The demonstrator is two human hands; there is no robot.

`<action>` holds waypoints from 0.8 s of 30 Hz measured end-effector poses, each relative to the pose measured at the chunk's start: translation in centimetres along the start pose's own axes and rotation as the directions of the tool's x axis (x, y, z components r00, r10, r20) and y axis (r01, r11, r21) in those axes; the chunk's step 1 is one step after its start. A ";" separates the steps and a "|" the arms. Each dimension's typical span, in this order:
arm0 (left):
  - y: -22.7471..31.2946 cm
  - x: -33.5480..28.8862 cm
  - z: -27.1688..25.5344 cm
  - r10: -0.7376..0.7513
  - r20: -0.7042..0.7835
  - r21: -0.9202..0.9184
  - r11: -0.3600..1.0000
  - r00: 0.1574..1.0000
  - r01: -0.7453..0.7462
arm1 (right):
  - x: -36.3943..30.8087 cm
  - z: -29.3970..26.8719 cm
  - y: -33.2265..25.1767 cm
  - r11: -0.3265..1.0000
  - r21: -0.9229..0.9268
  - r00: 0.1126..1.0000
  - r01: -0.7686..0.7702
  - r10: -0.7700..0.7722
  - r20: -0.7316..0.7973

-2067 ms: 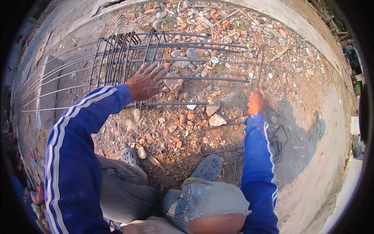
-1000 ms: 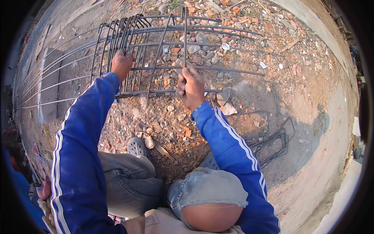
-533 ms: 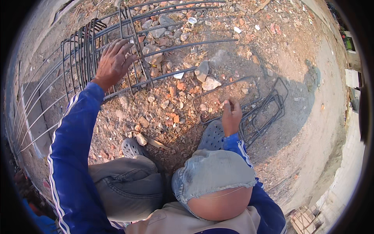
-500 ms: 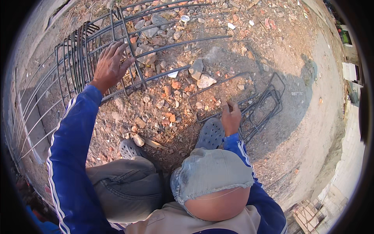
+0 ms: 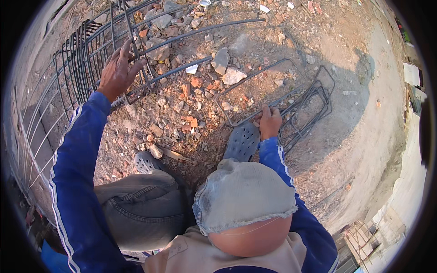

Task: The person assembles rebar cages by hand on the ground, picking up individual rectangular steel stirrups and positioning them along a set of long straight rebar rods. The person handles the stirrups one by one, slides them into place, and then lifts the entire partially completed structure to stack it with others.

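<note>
My left hand (image 5: 117, 73) lies on a rebar cage (image 5: 85, 63) at the upper left, its fingers stretched out and the thumb apart, next to an upright steel stirrup (image 5: 136, 45). Long ribbed bars run through the cage. Low in front of me, my right hand (image 5: 270, 122) is closed with the fingers curled toward the thumb. It is at the near side of a rectangular stirrup (image 5: 227, 123) lying on the ground; whether the fingers grip that rod is hidden. Several more bent stirrups (image 5: 314, 107) lie in a loose heap just right of this hand.
Broken brick, stones (image 5: 234, 76) and a wood scrap (image 5: 175, 155) litter the dirt around my grey clogs (image 5: 241, 142). The cage's long bars (image 5: 41, 136) reach toward the left edge. A pale wall (image 5: 405, 182) stands at the far right.
The view has shifted, so the ground appears higher and further left. My right hand's fingers have curled in more tightly beside the rectangular stirrup. My left hand stays on the cage.
</note>
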State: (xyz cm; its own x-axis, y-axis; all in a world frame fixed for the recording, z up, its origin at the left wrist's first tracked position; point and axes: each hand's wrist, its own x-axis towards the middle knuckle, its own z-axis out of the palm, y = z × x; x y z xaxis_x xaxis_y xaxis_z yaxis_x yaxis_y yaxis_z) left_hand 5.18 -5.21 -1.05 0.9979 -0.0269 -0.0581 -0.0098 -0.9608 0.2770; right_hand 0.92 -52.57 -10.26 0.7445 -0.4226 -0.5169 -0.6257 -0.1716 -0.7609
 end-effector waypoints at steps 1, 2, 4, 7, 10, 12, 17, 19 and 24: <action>0.0 -0.1 0.1 -0.017 0.023 -0.001 1.000 1.000 0.017 | 0.0 0.1 -0.1 0.997 0.048 0.998 0.055 -0.054 -0.029; 0.1 -0.1 0.1 -0.028 0.041 -0.002 1.000 0.999 0.028 | 0.0 0.1 -0.3 0.988 0.106 0.992 0.112 -0.104 -0.073; 0.1 -0.1 0.2 -0.026 0.036 -0.010 1.000 0.999 0.026 | 0.6 0.3 -1.0 0.953 -0.092 0.917 0.289 -0.303 -0.259; 0.2 0.1 0.4 -0.002 -0.010 0.005 1.000 1.000 0.002 | 1.5 0.4 -2.8 0.804 -0.399 0.760 0.441 -0.571 -0.311; 0.2 0.1 0.3 -0.002 -0.008 -0.008 1.000 1.000 0.002 | 2.1 2.3 -4.6 0.646 -0.683 0.924 0.341 -0.363 0.118; 0.4 -0.1 0.1 0.012 -0.002 0.011 1.000 1.000 -0.012 | 2.3 5.0 -5.3 0.512 -0.797 0.945 0.320 -0.116 0.305; 0.4 -0.8 -1.0 0.006 0.100 0.109 0.994 0.995 -0.017 | 3.2 9.8 -4.9 0.874 -0.462 0.926 0.151 0.039 0.377; -0.4 -1.1 -1.6 0.030 0.145 0.225 0.972 0.989 -0.062 | 3.0 10.3 -4.0 0.954 -0.300 0.943 -0.012 0.111 0.315; -4.6 -2.6 -4.5 -0.221 0.229 0.317 0.938 0.948 0.142 | 3.1 10.7 -2.7 0.991 0.011 0.938 -0.134 0.123 0.324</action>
State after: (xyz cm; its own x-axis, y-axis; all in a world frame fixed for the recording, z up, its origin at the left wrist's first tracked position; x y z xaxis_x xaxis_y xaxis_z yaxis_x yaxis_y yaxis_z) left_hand 2.94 0.54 2.09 0.9336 0.1232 -0.3363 0.1120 -0.9923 -0.0526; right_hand 7.38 -43.93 -14.02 0.6967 -0.1293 -0.7057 -0.7172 -0.1041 -0.6890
